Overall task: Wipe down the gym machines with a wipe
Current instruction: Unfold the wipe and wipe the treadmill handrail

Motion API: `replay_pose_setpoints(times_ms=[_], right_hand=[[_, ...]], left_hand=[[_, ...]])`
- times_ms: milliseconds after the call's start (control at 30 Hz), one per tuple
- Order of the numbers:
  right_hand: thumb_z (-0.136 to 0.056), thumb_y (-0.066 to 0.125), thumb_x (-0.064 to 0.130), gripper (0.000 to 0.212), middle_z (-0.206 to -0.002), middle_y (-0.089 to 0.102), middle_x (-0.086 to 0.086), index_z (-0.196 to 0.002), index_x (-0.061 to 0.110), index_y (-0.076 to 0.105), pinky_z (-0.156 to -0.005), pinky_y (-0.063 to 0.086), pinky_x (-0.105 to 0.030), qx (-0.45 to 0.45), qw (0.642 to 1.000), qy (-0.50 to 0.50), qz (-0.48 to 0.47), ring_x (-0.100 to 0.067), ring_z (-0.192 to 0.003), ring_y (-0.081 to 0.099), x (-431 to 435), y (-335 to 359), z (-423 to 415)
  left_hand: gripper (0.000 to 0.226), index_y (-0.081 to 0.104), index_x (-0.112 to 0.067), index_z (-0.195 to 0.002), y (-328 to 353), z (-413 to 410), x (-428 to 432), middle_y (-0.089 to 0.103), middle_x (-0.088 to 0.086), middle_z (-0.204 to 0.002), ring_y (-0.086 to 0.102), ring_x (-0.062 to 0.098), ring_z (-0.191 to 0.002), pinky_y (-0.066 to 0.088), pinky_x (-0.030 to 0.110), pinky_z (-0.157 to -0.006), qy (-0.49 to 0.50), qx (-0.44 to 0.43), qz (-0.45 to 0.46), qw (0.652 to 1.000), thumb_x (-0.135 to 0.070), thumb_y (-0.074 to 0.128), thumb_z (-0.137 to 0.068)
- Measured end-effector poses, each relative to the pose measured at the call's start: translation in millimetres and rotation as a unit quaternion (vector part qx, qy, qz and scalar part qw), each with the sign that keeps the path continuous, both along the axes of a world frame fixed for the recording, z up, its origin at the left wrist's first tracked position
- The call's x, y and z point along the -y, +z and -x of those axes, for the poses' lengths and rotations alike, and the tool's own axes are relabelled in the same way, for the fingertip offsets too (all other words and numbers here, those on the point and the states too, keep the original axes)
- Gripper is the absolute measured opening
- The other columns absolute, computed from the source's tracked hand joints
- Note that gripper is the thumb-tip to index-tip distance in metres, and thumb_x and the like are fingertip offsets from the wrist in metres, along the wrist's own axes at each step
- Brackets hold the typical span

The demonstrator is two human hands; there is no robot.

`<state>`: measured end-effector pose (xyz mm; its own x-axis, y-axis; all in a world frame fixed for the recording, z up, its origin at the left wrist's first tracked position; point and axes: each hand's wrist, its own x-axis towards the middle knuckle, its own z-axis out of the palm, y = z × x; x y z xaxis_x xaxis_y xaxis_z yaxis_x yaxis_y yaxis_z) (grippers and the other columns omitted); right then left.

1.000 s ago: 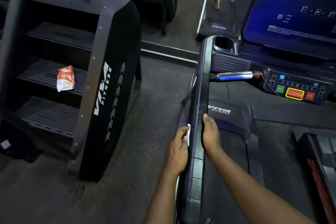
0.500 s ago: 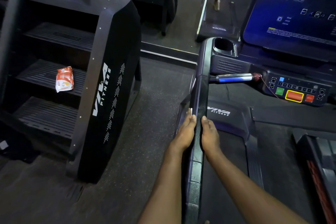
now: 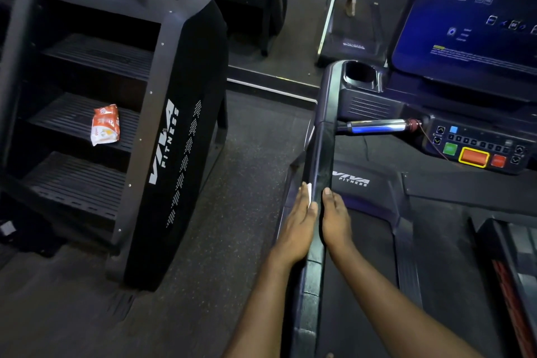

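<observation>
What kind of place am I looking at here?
Most likely a gym. A treadmill with a lit console screen and a coloured button panel stands on the right. A stair-climbing machine marked VIVA FITNESS stands on the left, on dark speckled flooring.

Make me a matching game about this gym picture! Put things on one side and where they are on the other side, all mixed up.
Things:
1. wipe
2. orange packet
3. cup holder
4. right hand

Places:
A. on a step of the stair machine
B. at the far end of the handrail
C. under the left hand
D. resting against the handrail, holding nothing

Pairs: 1-C, 2-A, 3-B, 4-D.
</observation>
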<state>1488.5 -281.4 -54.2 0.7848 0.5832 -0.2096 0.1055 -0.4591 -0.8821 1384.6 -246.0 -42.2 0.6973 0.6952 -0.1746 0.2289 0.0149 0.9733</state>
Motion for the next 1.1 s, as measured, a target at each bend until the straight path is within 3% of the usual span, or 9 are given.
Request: replay_pose_setpoints(times_ms=[200, 367, 533, 667, 767, 867, 1000, 1100], right_hand=[[-0.107, 0.039, 0.046, 0.041, -0.116, 0.071, -0.004, -0.120, 0.017, 0.065, -0.096, 0.047, -0.038, 0.022, 1.000, 0.018, 0.009, -0.025, -0.110, 0.064, 0.6, -1.7, -3.1], [-0.107, 0.039, 0.042, 0.039, -0.110, 0.071, -0.006, -0.116, 0.014, 0.065, -0.082, 0.039, -0.029, 0.024, 0.999, 0.019, 0.012, -0.026, -0.104, 0.064, 1.8, 3.2, -1.8], [-0.107, 0.039, 0.043, 0.040, -0.111, 0.071, -0.005, -0.117, 0.014, 0.064, -0.083, 0.039, -0.029, 0.021, 1.000, 0.018, 0.008, -0.024, -0.105, 0.064, 2.0, 4.7, -0.7], [-0.107, 0.040, 0.043, 0.040, -0.115, 0.071, -0.005, -0.118, 0.014, 0.065, -0.085, 0.038, -0.028, 0.022, 1.000, 0.018, 0.005, -0.025, -0.110, 0.063, 2.6, 5.4, -0.1], [-0.107, 0.040, 0.043, 0.040, -0.116, 0.071, -0.005, -0.120, 0.014, 0.065, -0.085, 0.038, -0.027, 0.022, 1.000, 0.017, 0.006, -0.025, -0.110, 0.063, 2.4, 8.1, -0.3], [-0.107, 0.040, 0.041, 0.039, -0.116, 0.071, -0.006, -0.121, 0.014, 0.065, -0.085, 0.038, -0.027, 0.024, 1.000, 0.017, 0.004, -0.024, -0.110, 0.063, 2.0, 9.7, 0.4], [-0.107, 0.040, 0.044, 0.040, -0.113, 0.071, -0.008, -0.117, 0.015, 0.065, -0.087, 0.043, -0.032, 0.024, 1.000, 0.017, 0.008, -0.027, -0.109, 0.064, 0.3, 8.1, -1.1], [-0.107, 0.038, 0.045, 0.041, -0.113, 0.070, -0.011, -0.114, 0.013, 0.064, -0.084, 0.039, -0.031, 0.034, 0.999, 0.021, 0.020, -0.030, -0.108, 0.062, 0.8, 8.9, -0.9]], left_hand=[[0.055, 0.015, -0.026, -0.162, 6.2, -43.6, -55.7, 0.016, -0.007, -0.168, 0.015, 0.009, -0.154, 0.008, 0.032, -0.127, 0.013, -0.020, 0.045, 0.999, -0.039, 0.028, -0.111], [0.055, 0.021, -0.026, -0.160, -13.9, -31.5, -43.5, 0.020, -0.012, -0.166, 0.016, 0.000, -0.151, 0.012, 0.036, -0.128, 0.030, 0.045, 0.077, 0.996, -0.045, 0.027, -0.109], [0.057, 0.028, -0.033, -0.159, -35.9, 9.2, -5.1, 0.031, -0.015, -0.162, 0.027, -0.002, -0.148, 0.020, 0.036, -0.126, 0.024, 0.048, 0.117, 0.992, -0.055, 0.027, -0.106], [0.055, 0.027, -0.030, -0.159, -43.7, 22.0, 6.8, 0.029, -0.016, -0.163, 0.025, -0.005, -0.147, 0.018, 0.033, -0.126, 0.028, 0.055, 0.147, 0.987, -0.052, 0.026, -0.108], [0.075, 0.032, -0.039, -0.156, -48.5, 9.8, -4.0, 0.036, -0.017, -0.160, 0.030, -0.001, -0.147, 0.022, 0.038, -0.126, 0.016, 0.048, 0.155, 0.987, -0.080, 0.028, -0.094], [0.089, 0.039, -0.039, -0.153, -58.5, -12.3, -27.6, 0.045, -0.013, -0.155, 0.037, 0.003, -0.145, 0.025, 0.041, -0.125, 0.017, 0.056, 0.160, 0.985, -0.092, 0.031, -0.082], [0.092, 0.046, -0.034, -0.150, -55.6, -19.8, -40.5, 0.054, -0.006, -0.149, 0.046, 0.009, -0.140, 0.030, 0.043, -0.122, 0.014, 0.049, 0.154, 0.987, -0.093, 0.034, -0.080], [0.085, 0.042, -0.031, -0.153, -50.5, 1.0, -16.9, 0.050, -0.007, -0.152, 0.042, 0.007, -0.143, 0.029, 0.042, -0.123, 0.026, 0.056, 0.138, 0.989, -0.085, 0.031, -0.088]])
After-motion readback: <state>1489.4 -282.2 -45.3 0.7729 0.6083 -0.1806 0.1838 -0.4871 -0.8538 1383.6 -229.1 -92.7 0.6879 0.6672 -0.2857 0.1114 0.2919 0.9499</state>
